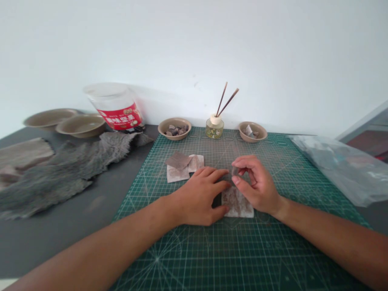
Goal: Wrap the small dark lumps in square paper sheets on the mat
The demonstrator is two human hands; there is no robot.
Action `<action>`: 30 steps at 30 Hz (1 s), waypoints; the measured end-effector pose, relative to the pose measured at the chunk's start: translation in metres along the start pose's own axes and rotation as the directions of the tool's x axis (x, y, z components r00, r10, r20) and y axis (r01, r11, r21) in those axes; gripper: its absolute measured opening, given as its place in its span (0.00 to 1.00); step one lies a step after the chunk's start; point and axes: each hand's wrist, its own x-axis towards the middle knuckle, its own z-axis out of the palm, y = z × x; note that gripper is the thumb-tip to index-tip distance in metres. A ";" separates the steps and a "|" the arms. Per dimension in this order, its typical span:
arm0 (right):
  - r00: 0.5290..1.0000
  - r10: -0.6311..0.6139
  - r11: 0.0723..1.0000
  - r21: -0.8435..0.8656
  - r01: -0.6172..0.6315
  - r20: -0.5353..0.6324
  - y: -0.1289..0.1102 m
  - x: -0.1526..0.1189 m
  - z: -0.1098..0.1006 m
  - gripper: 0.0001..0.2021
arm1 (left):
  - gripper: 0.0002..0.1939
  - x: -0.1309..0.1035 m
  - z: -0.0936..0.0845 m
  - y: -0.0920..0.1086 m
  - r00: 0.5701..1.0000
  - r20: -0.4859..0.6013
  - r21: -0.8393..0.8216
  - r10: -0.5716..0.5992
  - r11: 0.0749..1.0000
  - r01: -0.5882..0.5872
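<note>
A whitish square sheet with brown stains (pixel 238 203) lies on the green cutting mat (pixel 188 250) between my hands. My left hand (pixel 200 194) rests palm down with its fingers spread, the tips at the sheet's left edge. My right hand (pixel 256 184) hovers over the sheet's upper right part, thumb and forefinger curled together around a small greyish piece (pixel 234 170) too blurred to name. To the left, beyond my left hand, lie two whitish square sheets, one (pixel 178 173) and another (pixel 196 162), partly under a brown square (pixel 178 160).
At the back stand a bowl of dark stone-like chips (pixel 175 135), a reed diffuser (pixel 214 127) and a smaller bowl (pixel 253 139). A plastic bag (pixel 342 165) lies right. Rough grey bark-like material (pixel 75 161), a tub (pixel 117 109) and two bowls, one nearer (pixel 81 128), are left.
</note>
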 end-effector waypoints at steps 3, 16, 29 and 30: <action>0.999 -0.004 1.000 -0.026 0.005 0.038 -0.002 0.001 -0.001 0.14 | 0.24 0.000 -0.001 -0.011 0.997 -0.045 0.102 -0.054 0.993 0.059; 0.912 0.070 0.846 -0.508 0.160 0.404 -0.004 0.005 0.004 0.04 | 0.21 -0.008 -0.001 -0.017 0.993 -0.039 0.113 -0.114 0.987 0.117; 0.872 0.045 0.852 -0.475 0.221 0.487 -0.009 0.005 0.003 0.01 | 0.12 -0.011 -0.001 -0.012 0.993 -0.058 0.068 -0.103 0.992 0.107; 0.866 0.035 0.854 -0.464 0.233 0.499 -0.009 0.005 0.003 0.01 | 0.11 -0.011 -0.003 -0.013 0.994 -0.046 0.067 -0.095 0.993 0.098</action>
